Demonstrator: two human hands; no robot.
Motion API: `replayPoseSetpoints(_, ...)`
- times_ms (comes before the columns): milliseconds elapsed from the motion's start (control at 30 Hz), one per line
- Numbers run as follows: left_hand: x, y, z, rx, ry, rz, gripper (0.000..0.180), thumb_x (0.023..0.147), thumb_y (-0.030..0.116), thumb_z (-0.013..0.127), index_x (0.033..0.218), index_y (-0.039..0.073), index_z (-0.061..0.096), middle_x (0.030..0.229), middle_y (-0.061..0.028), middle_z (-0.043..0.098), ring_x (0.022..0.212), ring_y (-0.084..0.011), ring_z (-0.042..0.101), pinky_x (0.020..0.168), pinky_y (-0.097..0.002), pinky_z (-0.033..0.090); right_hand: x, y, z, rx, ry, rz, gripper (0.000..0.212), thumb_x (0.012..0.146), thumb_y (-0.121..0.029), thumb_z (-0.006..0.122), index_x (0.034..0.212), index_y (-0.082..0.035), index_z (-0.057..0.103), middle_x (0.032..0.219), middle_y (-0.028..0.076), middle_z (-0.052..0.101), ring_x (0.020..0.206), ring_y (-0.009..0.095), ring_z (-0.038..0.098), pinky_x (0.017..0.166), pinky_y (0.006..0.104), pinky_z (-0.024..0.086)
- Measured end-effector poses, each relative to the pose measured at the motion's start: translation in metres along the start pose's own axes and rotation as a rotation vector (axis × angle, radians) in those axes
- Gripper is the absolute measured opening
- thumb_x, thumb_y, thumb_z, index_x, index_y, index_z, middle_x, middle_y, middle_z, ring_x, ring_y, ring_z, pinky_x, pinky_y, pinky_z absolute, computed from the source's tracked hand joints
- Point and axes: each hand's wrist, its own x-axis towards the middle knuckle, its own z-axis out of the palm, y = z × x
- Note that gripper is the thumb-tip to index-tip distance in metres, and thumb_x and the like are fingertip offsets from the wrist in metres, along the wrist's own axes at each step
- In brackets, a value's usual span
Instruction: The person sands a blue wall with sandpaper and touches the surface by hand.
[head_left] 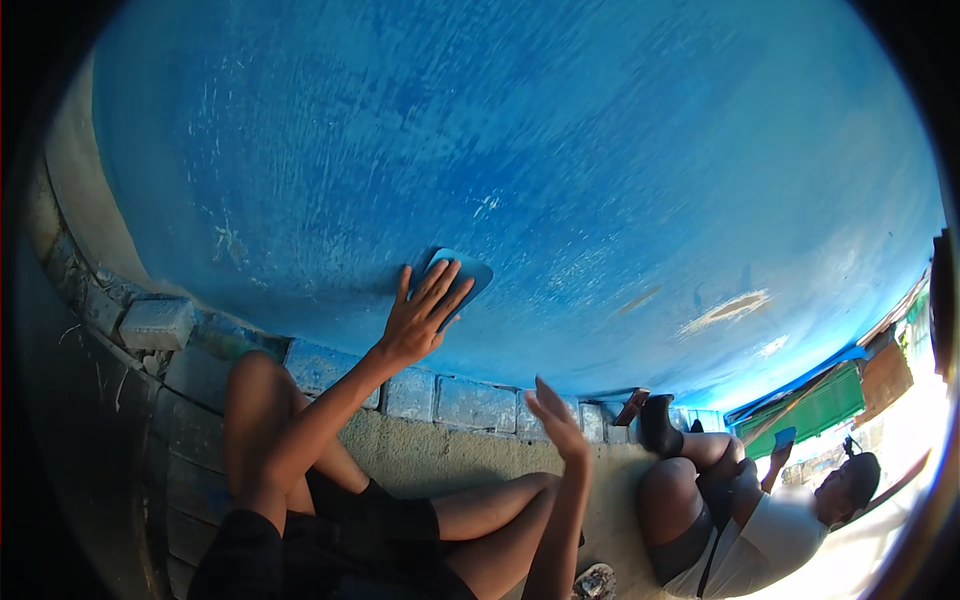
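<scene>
Blue curved wall [560, 150] fills our view, mostly coated, with pale bare streaks [725, 310] left lower right. Block ledge [470, 402] runs beneath. A second person [750, 520] sits at right. Our left hand [420, 315] presses the blue pad [468, 272] flat on the wall, fingers [445, 285] spread over it. Right hand [555, 420] open, empty, well apart.

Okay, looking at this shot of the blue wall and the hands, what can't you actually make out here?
Head view only:
- The blue pad on the blue wall: the left hand covers most of it, so its full shape is hidden.
- The right hand: seen edge-on, palm hidden.
- The person beside: cut by the fisheye rim, washed out by glare.
- The small blue thing they hold: too small to identify.
</scene>
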Motion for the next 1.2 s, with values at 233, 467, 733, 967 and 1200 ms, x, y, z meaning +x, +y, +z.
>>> replayPoseSetpoints(233, -0.051, 0.000, 0.040, -0.035, -0.369, 0.125, 0.076, 0.089, -0.004, 0.049, 0.154, 0.026, 0.022, 0.160, 0.0021, 0.021, 0.147, -0.0172, 0.022, 0.117, -0.0573, 0.019, 0.012, 0.168, 0.102, -0.620, 0.028, 0.617, 0.141, 0.065, -0.086, 0.058, 0.149, 0.007, -0.006, 0.153, 0.036, -0.011, 0.143, 0.053, -0.006, 0.114, 0.0608, 0.015)
replayPoseSetpoints(467, 0.011, 0.010, 0.023, 0.044, 0.024, 0.014, 0.076, 0.088, 0.008, 0.062, 0.153, 0.025, 0.026, 0.160, -0.0017, 0.022, 0.146, -0.0196, 0.023, 0.115, -0.0645, 0.014, 0.011, 0.161, 0.102, -0.645, -0.024, 0.588, 0.136, 0.070, -0.078, 0.061, 0.147, 0.012, -0.005, 0.151, 0.041, -0.007, 0.141, 0.057, -0.004, 0.113, 0.0617, 0.015)
replayPoseSetpoints(733, -0.057, 0.025, 0.076, -0.046, -0.421, 0.191, 0.088, 0.081, -0.009, 0.054, 0.154, 0.027, 0.020, 0.161, 0.0035, 0.017, 0.147, -0.0164, 0.022, 0.117, -0.0551, 0.023, 0.004, 0.148, 0.094, -0.702, -0.039, 0.557, 0.138, 0.068, -0.076, 0.066, 0.146, 0.016, -0.002, 0.147, 0.047, -0.005, 0.138, 0.061, -0.002, 0.113, 0.0623, 0.016)
replayPoseSetpoints(967, -0.030, 0.030, 0.068, -0.017, -0.229, 0.137, 0.087, 0.081, -0.008, 0.055, 0.154, 0.025, 0.022, 0.160, 0.0037, 0.021, 0.146, -0.0153, 0.022, 0.115, -0.0539, 0.026, 0.005, 0.148, 0.093, -0.607, -0.035, 0.621, 0.147, 0.061, -0.082, 0.067, 0.145, 0.015, -0.005, 0.147, 0.045, -0.009, 0.139, 0.059, -0.007, 0.113, 0.0615, 0.015)
replayPoseSetpoints(1200, -0.045, 0.024, 0.077, -0.063, -0.389, 0.196, 0.082, 0.083, -0.007, 0.051, 0.153, 0.024, 0.025, 0.160, 0.0037, 0.021, 0.146, -0.0147, 0.023, 0.113, -0.0562, 0.029, 0.008, 0.140, 0.091, -0.664, -0.169, 0.710, 0.159, 0.052, -0.085, 0.070, 0.144, 0.012, -0.016, 0.147, 0.043, -0.019, 0.140, 0.056, -0.014, 0.113, 0.0627, 0.012)
